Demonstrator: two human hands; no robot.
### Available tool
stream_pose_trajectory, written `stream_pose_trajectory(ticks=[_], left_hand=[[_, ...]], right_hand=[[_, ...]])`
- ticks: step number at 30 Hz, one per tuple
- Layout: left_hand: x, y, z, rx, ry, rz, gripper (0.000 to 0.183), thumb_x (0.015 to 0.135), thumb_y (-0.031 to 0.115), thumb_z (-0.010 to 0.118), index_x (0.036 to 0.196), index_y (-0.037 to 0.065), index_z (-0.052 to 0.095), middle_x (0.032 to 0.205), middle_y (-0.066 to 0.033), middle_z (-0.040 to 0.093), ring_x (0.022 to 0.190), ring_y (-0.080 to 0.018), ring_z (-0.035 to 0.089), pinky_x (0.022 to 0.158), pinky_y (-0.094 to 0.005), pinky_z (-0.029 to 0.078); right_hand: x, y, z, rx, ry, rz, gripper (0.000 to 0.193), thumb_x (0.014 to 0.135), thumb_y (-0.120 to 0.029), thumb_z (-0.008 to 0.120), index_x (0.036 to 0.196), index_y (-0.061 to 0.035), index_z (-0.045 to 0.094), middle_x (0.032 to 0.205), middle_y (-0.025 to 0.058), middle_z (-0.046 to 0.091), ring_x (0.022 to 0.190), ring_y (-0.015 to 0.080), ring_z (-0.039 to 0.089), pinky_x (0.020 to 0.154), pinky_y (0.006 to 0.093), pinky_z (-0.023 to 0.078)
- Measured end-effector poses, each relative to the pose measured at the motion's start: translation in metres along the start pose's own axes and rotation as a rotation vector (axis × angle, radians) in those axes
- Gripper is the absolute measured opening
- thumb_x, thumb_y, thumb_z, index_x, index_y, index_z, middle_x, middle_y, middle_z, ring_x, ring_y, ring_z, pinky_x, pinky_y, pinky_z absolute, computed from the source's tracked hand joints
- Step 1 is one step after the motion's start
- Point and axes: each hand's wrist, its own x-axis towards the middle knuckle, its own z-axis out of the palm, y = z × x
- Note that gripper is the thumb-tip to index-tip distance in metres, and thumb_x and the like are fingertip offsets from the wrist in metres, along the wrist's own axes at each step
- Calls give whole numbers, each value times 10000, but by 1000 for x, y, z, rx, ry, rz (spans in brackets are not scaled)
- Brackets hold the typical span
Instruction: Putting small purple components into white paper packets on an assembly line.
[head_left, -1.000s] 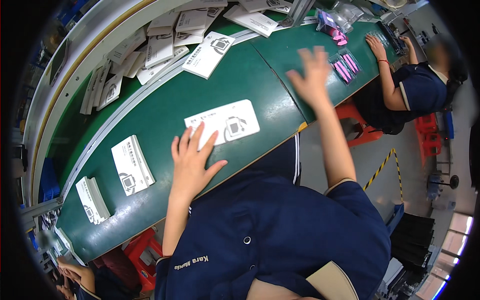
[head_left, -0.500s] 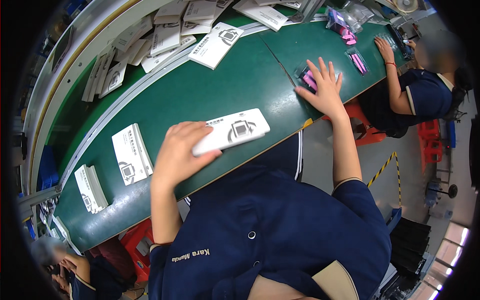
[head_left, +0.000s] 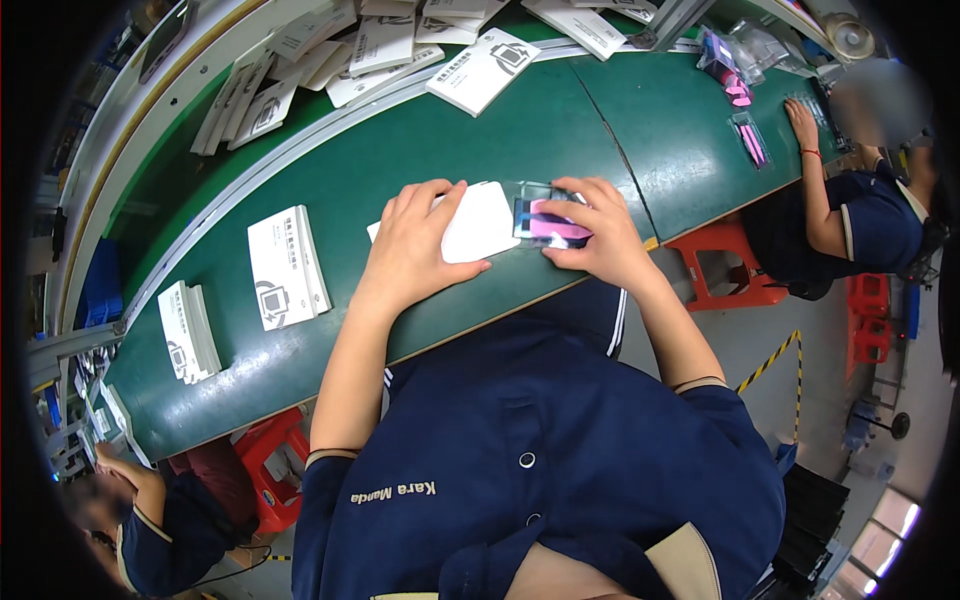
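Observation:
A flat white cardboard box (head_left: 485, 228) lies on the green table in front of me, a plain unprinted face showing. Spread across its left part, my left hand (head_left: 412, 238) grips it between thumb and fingers. My right hand (head_left: 602, 228) pinches a clear plastic packet (head_left: 548, 218) with pink strips and dark pieces inside. That packet is at the right end of the box, its left edge close against it. I cannot tell whether any of it is inside the box.
Two stacks of printed white boxes, a larger (head_left: 285, 268) and a smaller (head_left: 190, 332), stand to the left. More boxes (head_left: 385, 45) pile up beyond the metal rail. At right lie another pink packet (head_left: 750, 140) and a co-worker's hand (head_left: 802, 122). Another person sits at lower left.
My right hand has taken hold of the pink packet and brought it left to the box. The box's printed face no longer shows, and my left hand has shifted on it.

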Motion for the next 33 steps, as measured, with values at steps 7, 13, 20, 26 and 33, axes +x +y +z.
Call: stream_pose_trajectory(ticks=[7, 13, 20, 26, 33], left_hand=[[4, 2, 2, -44, -10, 48, 887, 553, 351, 905, 1290, 25, 536, 1260, -154, 574, 1155, -334, 560, 973, -438, 464], [11, 30, 9, -504, 593, -171, 984, 578, 315, 970, 1340, 52, 406, 1300, -184, 556, 1103, -321, 616, 928, -422, 513], [8, 35, 9, -1249, 701, -79, 355, 927, 65, 701, 1085, 93, 384, 1201, -187, 592, 1093, -193, 571, 967, -333, 459], [3, 28, 1, -1372, 675, -43, 292, 978, 36, 616, 1149, 88, 385, 1109, -143, 626, 1026, -174, 606, 911, -310, 463], [4, 32, -1, -1285, 705, -40, 163, 979, 44, 620, 1060, 76, 482, 1014, -91, 629, 954, -152, 615, 841, -270, 473]], right_hand=[[20, -39, 25, 864, -80, 89, 763, 719, 12, 646, 1448, -114, 456, 1598, 164, 296, 1497, 345, 273, 1197, 500, 251], [49, -67, 11, 1462, 153, 111, 548, 938, 48, 519, 1472, 10, 399, 1511, 151, 435, 1408, 267, 417, 1160, 382, 333], [65, -90, 36, 771, 475, -100, 176, 952, 24, 551, 1091, 17, 658, 1135, 155, 656, 1095, 210, 629, 913, 318, 517], [63, -97, 50, 1120, 457, -103, 208, 936, 45, 608, 1134, 2, 563, 1144, 144, 601, 1086, 212, 622, 925, 329, 520], [66, -97, 49, 1419, 404, -47, 182, 965, 20, 585, 1070, -32, 447, 1117, 158, 614, 1008, 148, 602, 903, 301, 503]])
